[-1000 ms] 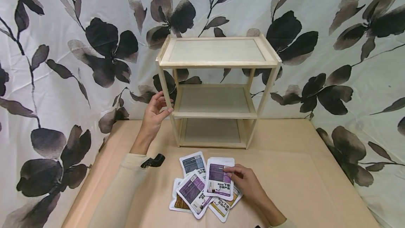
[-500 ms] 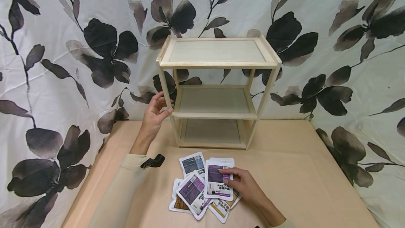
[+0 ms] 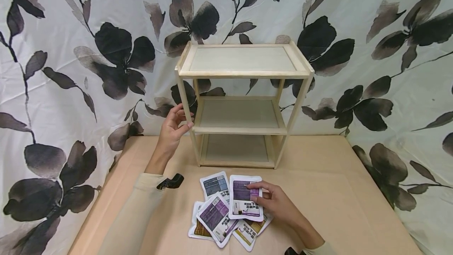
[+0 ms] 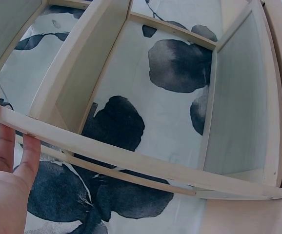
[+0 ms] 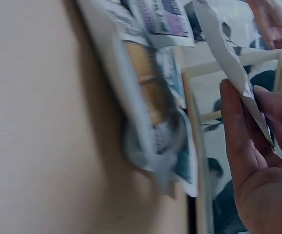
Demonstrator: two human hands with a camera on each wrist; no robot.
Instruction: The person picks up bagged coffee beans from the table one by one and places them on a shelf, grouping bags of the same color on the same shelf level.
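A pale wooden shelf rack (image 3: 244, 130) with three tiers stands at the back of the table. My left hand (image 3: 172, 127) grips its front left post at the middle tier; in the left wrist view the thumb and fingers wrap the post (image 4: 131, 158). My right hand (image 3: 279, 202) pinches a white and purple packet (image 3: 240, 207) by its right edge, thumb on the front. The right wrist view shows that packet (image 5: 224, 46) edge-on, lifted off the pile. Below it lie another purple packet (image 3: 216, 215), a blue-grey one (image 3: 215, 185) and yellow-brown ones (image 3: 245, 233), overlapping.
A peach cloth (image 3: 318, 184) covers the table. Behind and at both sides hangs a white curtain (image 3: 226, 7) with dark flowers. The packet pile lies just in front of the rack's lower tier (image 3: 237, 164).
My right hand has raised the purple packet slightly from the pile, and its grip has shifted a little leftward on the packet. The left hand has stayed on the post.
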